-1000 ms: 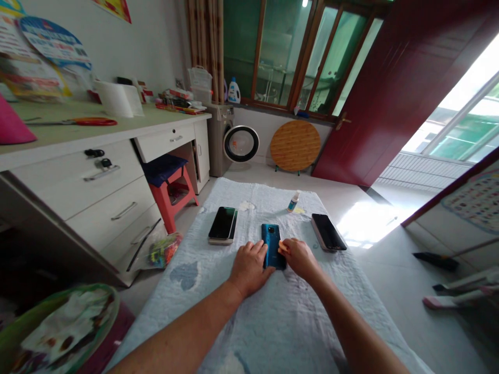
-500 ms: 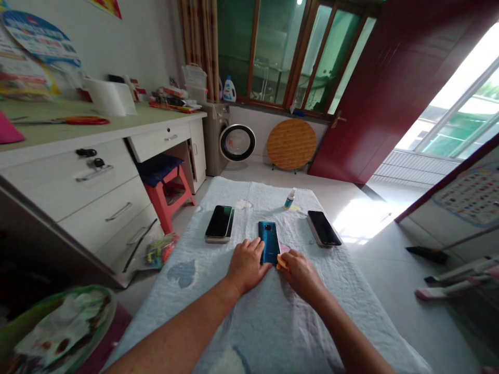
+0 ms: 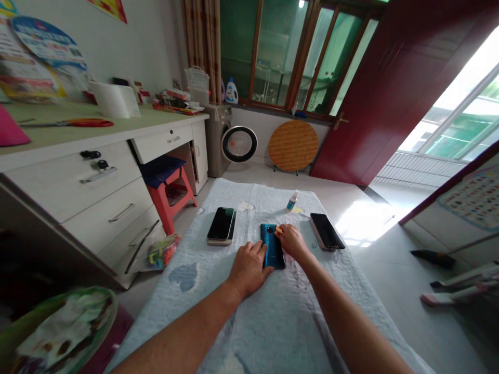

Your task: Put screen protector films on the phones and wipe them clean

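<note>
A blue phone (image 3: 276, 254) lies back up on the pale blue cloth (image 3: 273, 322), its camera bump at the far end. My left hand (image 3: 249, 267) rests along its left side, fingertips on the left edge and thumb at the near end; it seems to steady the phone rather than wrap round it. My right hand (image 3: 291, 241) pinches a small orange cloth (image 3: 278, 230) against the far right corner, beside the camera. Dark-screened phones (image 3: 221, 224) lie stacked at the left, and another stack (image 3: 326, 231) is at the right.
A small spray bottle (image 3: 292, 201) stands near the cloth's far edge. Left of the covered table are a red stool (image 3: 167, 202), a white desk (image 3: 105, 182) and a waste bin (image 3: 113, 317). A round wooden tabletop (image 3: 293, 146) leans on the far wall.
My right hand has moved the orange cloth from the phone's near right edge up to its far right corner. The view has shifted slightly; my left hand stays at the phone's left side.
</note>
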`<state>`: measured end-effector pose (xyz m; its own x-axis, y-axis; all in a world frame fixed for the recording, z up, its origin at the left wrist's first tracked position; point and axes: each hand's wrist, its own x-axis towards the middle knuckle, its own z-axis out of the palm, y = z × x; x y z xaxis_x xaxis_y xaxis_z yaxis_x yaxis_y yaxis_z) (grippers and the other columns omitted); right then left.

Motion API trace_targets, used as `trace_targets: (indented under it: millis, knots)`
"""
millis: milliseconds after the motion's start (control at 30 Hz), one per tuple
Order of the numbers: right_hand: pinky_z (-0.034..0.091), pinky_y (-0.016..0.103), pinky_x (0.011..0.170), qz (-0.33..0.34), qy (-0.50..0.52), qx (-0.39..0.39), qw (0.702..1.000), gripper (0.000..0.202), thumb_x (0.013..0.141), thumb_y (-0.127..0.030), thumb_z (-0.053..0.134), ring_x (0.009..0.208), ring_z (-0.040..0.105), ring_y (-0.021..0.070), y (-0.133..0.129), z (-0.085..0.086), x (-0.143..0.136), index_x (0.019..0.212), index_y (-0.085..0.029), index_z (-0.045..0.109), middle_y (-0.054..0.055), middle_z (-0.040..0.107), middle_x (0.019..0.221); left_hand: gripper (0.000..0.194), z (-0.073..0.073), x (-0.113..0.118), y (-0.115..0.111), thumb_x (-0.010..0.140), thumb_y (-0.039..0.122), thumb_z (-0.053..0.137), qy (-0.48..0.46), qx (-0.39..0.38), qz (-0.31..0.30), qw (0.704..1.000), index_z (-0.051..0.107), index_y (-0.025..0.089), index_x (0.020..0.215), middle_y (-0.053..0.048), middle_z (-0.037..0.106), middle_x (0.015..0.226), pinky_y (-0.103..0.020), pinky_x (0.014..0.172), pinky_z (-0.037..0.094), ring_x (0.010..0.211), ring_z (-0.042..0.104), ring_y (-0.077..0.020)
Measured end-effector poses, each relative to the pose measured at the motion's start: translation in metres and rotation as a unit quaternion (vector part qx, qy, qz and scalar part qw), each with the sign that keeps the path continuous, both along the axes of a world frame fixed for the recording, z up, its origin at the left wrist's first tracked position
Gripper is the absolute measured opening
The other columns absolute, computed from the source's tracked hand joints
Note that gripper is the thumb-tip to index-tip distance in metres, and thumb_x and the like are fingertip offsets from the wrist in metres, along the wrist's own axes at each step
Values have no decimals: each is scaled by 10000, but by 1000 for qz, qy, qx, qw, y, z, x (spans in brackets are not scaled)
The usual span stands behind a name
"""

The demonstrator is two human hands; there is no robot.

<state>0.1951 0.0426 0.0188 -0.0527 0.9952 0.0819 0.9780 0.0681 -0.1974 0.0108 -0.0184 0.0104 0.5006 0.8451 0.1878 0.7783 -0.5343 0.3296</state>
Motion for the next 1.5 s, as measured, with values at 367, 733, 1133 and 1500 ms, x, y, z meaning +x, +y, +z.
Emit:
trace_targets:
  millis: [367, 733, 1133, 1500]
  knots:
    - [367, 261, 774, 93, -47, -31, 994, 254, 869, -139, 474, 880, 600, 183, 57, 5, -17, 967, -147, 708, 110, 680, 987, 569, -2, -1, 0, 816, 488, 632, -9, 3, 3, 1000, 537, 179, 1284, -122, 538, 1363, -451, 943, 413, 1128, 501, -316]
    - [351, 288, 859, 180, -60, -58, 980, 237, 893, -164, 493, 953, 545, 187, 55, 12, -45, 993, -193, 706, 79, 645, 1078, 602, -3, -1, 0, 784, 449, 673, -35, -10, 24, 999, 480, 181, 1287, -121, 562, 1297, -457, 938, 424, 1105, 521, -317]
    - [312, 315, 825, 285, -41, -52, 956, 199, 912, -191, 499, 901, 476, 182, -4, 22, -46, 837, -202, 683, 49, 624, 937, 1175, -19, 3, 3, 596, 368, 802, -168, 14, 91, 981, -1, 206, 1439, -203, 313, 1457, -549, 1046, 358, 1311, 387, -385]
    - [342, 267, 783, 305, 18, -39, 952, 133, 881, -171, 557, 851, 472, 154, -44, 11, -36, 781, -183, 645, 30, 598, 893, 1056, -17, 3, 0, 676, 299, 685, -147, 1, 87, 985, -18, 177, 1454, -203, 360, 1434, -512, 1057, 351, 1312, 404, -358]
